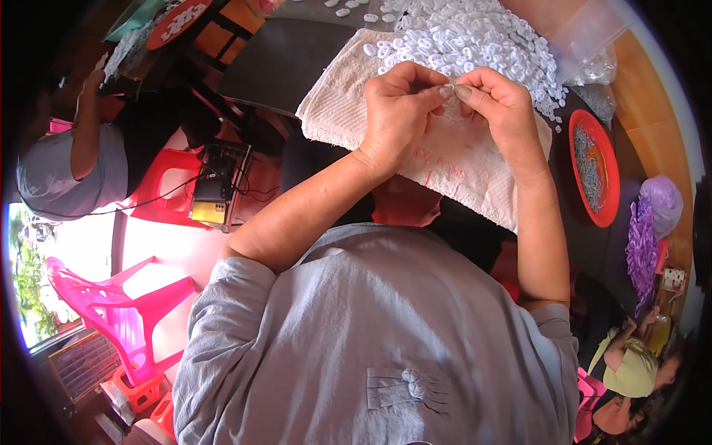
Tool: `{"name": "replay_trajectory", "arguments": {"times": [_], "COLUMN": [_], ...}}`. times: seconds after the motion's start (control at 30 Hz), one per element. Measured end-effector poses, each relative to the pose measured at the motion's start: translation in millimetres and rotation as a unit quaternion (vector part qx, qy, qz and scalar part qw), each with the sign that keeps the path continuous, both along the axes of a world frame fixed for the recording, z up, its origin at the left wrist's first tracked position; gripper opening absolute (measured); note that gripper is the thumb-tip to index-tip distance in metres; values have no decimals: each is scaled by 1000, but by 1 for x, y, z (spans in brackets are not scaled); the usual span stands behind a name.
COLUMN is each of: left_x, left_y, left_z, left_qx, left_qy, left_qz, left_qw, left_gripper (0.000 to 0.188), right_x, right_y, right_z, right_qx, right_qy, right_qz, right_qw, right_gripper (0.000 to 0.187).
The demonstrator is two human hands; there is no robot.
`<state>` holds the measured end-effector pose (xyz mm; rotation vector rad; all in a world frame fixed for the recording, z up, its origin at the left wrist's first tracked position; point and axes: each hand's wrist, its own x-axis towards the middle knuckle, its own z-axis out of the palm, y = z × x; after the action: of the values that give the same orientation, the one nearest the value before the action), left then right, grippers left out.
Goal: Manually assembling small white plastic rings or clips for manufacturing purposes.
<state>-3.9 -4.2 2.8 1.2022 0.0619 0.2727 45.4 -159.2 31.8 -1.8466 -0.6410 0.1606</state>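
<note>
My left hand and my right hand meet above a cream towel, thumbs and forefingers pinched together. A tiny whitish bit shows between the fingertips, but the fingers hide most of it and I cannot make out its kind. Just beyond my hands, a large heap of small white oval plastic pieces spreads over the table and the towel's far edge. The towel hangs over the table's near edge, with red lettering on it.
On the right stands a red oval tray of small grey pieces, near purple strips and a clear plastic bag. Co-workers sit at far left and lower right. A pink plastic chair is at left.
</note>
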Motion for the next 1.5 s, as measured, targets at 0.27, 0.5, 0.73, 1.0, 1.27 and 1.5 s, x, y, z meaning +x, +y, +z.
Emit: {"name": "replay_trajectory", "arguments": {"times": [0.27,0.5,0.73,1.0,1.27,1.5], "left_x": [0,1,3,3,1,0], "left_y": [1,3,3,3,2,3], "left_z": [2,3,-2,-2,2,5], "left_qx": [37,55,32,-3,-2,8], "left_qy": [-2,15,-3,1,20,7], "left_qz": [-17,-34,-34,-31,-27,-44], "left_qw": [999,998,999,1000,999,999], "left_gripper": [10,11,6,8,8,9], "right_x": [2,1,-6,-7,4,2], "right_y": [-2,-1,11,7,2,1], "right_z": [0,-1,-3,5,-4,-2], "right_qx": [-8,-4,26,30,-16,-37], "right_qy": [-5,-18,-18,-10,-166,-172], "right_qz": [-16,-26,-26,-62,-44,-25], "right_qw": [1000,999,999,998,985,984], "right_gripper": [12,11,10,12,11,7]}}
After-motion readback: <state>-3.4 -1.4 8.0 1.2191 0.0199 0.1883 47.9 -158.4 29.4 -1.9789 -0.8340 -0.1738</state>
